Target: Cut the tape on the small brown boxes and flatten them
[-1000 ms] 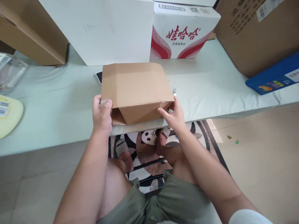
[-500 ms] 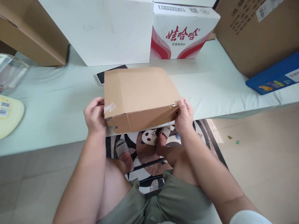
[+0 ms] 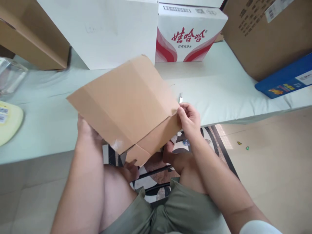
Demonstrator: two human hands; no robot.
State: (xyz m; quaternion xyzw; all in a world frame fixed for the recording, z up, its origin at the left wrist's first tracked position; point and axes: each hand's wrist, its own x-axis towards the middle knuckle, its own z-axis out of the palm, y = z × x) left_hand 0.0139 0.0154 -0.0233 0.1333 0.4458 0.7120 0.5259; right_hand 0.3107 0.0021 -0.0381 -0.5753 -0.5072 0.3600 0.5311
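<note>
I hold a small brown cardboard box (image 3: 126,104) in the air over the near edge of the pale green table (image 3: 48,113), turned at an angle, with a scrap of clear tape on its lower corner. My left hand (image 3: 85,128) supports it from beneath at the left, its fingers mostly hidden by the box. At the right corner, my right hand (image 3: 188,118) pinches the box edge with thumb and fingers closed. A small metal blade (image 3: 181,97) lies on the table just behind that hand.
A large white box (image 3: 102,29) and a red-and-white printed carton (image 3: 190,32) stand at the back. Brown cartons sit at the back left (image 3: 31,35) and right (image 3: 265,32), the right one by a blue packet (image 3: 285,81). A glass container (image 3: 9,76) and yellow lid (image 3: 8,122) lie left.
The box has been lifted off the table and rotated, its left side swinging down towards me. My left hand went underneath it; the phone behind it is now hidden.
</note>
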